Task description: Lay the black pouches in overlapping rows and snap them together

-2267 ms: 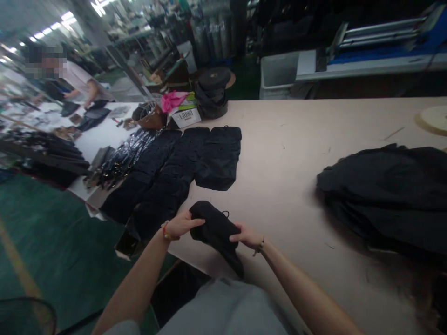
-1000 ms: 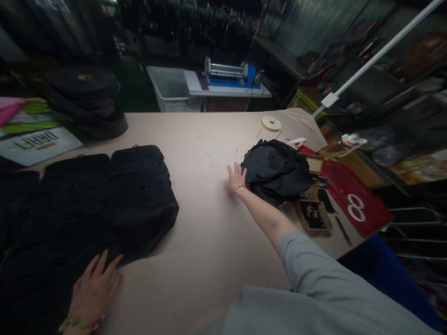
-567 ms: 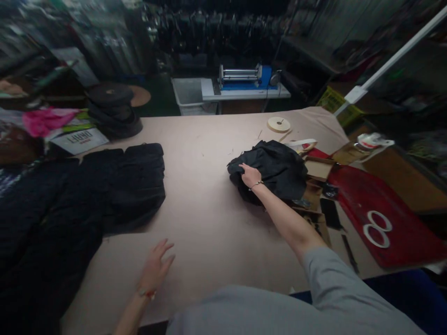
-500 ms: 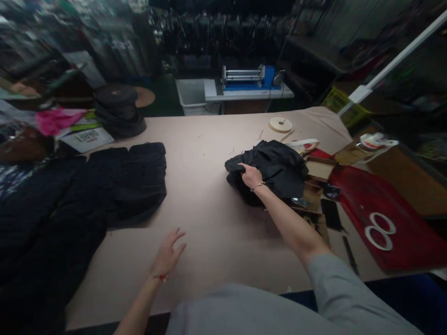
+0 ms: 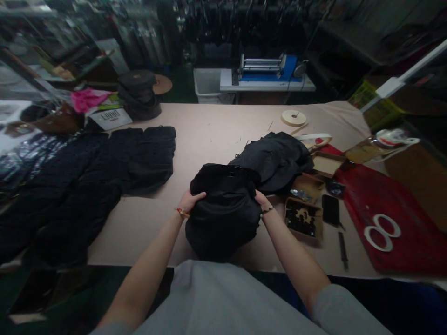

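Observation:
A rounded black fabric piece (image 5: 223,214) is held between my two hands, just in front of my body over the table. My left hand (image 5: 190,201) grips its left edge, the thumb lying on top. At its right edge my right hand (image 5: 262,201) is closed on the cloth, with most of the fingers hidden behind it. Just beyond, a heap of similar black fabric pieces (image 5: 279,158) lies on the table, touching or nearly touching the far edge of the held one.
Stacks of dark fabric pieces (image 5: 139,163) cover the table's left side. To the right are a box of small black parts (image 5: 305,221), a phone (image 5: 330,209) and a red sheet (image 5: 366,200) bearing white rings (image 5: 379,238). A tape roll (image 5: 294,117) lies at the back.
My right hand has drawn a black fabric piece off the heap toward me. My left hand, open over the table before, has come up and taken its left edge.

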Motion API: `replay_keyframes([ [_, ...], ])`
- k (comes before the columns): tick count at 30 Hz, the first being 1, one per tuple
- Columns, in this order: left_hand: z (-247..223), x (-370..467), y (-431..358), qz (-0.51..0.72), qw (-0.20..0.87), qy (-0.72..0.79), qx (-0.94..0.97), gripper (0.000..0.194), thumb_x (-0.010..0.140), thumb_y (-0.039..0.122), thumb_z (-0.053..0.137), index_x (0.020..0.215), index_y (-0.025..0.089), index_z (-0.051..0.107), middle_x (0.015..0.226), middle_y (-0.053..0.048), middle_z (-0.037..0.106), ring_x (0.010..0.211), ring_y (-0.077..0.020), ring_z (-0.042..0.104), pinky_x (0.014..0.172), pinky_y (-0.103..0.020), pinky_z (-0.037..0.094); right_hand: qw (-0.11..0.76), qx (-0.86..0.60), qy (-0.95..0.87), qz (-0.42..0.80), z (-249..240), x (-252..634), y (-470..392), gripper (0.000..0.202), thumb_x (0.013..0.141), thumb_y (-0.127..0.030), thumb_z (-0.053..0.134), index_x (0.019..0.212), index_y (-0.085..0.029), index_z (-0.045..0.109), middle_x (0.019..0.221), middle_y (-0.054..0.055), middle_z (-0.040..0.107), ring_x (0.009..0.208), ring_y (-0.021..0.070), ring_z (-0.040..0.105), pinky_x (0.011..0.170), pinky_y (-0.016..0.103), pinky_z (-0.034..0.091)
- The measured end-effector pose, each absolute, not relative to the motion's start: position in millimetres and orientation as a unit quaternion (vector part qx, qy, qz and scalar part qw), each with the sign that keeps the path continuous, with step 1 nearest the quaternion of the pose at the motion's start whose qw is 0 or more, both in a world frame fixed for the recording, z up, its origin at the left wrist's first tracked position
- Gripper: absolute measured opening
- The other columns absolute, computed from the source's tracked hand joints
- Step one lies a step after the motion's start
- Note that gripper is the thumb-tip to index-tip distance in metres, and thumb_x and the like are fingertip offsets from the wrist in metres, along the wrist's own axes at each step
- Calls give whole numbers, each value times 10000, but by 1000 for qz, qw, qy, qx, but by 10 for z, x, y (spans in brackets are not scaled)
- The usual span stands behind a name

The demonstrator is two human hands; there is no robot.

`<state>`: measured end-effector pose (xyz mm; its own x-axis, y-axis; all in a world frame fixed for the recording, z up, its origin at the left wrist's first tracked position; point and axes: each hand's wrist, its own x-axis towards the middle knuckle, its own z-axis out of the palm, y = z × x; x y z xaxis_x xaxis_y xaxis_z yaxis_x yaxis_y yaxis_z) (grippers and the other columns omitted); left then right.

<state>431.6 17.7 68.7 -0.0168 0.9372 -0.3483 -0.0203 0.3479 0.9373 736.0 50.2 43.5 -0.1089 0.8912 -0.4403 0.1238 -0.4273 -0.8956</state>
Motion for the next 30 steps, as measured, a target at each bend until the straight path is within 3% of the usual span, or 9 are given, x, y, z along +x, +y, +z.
replay_keyframes([
  [4,187,4441,0,304,537,669,415,523,593,339,816,1036,113,657,1035,-149,705,969,-289,656,908,-421,496,234,-696,-439,519,37,7437,298,403,815,-457,548,1055,-161,677,1031,110,704,1050,252,622,948,417,462],
  [8,-36,4468,-126,255,368,740,502,698,620,262,791,1260,152,537,1230,-176,613,1159,-319,559,1020,-450,396,219,-750,-466,415,32,7589,140,472,777,-286,599,1207,-91,597,1180,187,627,1137,304,559,1007,444,393],
  [10,-9,4505,-97,255,279,726,575,607,697,288,737,1263,192,539,1281,-152,579,1235,-314,492,1074,-438,331,229,-760,-542,275,116,7582,115,485,811,-223,551,1284,-121,542,1260,176,572,1184,294,510,1041,431,349],
  [12,37,4609,24,225,262,680,647,428,771,309,672,1180,205,598,1240,-137,603,1215,-306,501,1081,-424,312,209,-717,-640,181,183,7483,145,424,861,-216,499,1281,-188,550,1288,135,549,1175,270,498,1030,399,356],
  [14,45,4763,213,178,290,647,682,383,763,316,690,1120,192,627,1207,-151,616,1168,-309,529,1056,-421,330,141,-673,-704,180,193,7336,215,378,872,-260,528,1244,-218,580,1270,124,551,1123,274,513,971,396,399],
  [18,-73,5007,556,121,345,679,636,666,592,294,839,1186,150,576,1199,-203,599,1113,-323,558,982,-407,385,38,-699,-688,190,61,7180,319,438,814,-353,647,1225,-212,593,1196,142,557,1061,293,531,861,398,454],
  [21,-162,5027,630,131,350,697,612,745,562,240,852,1230,163,533,1153,-178,613,1074,-299,576,946,-384,404,50,-734,-645,206,-71,7263,270,417,804,-406,656,1182,-233,618,1144,118,569,1032,269,556,829,360,469],
  [27,-208,4950,505,161,293,655,677,359,661,209,765,980,175,604,1080,-102,591,1081,-246,529,970,-364,401,142,-745,-601,251,-236,7435,11,327,779,-433,659,994,-187,677,1069,107,603,994,255,589,879,351,464],
  [30,-243,4929,432,194,296,651,672,371,667,164,738,1010,171,596,1096,-100,584,1030,-228,553,948,-355,427,212,-737,-562,308,-280,7463,-107,342,767,-452,657,991,-194,659,983,80,648,930,240,618,852,348,477],
])
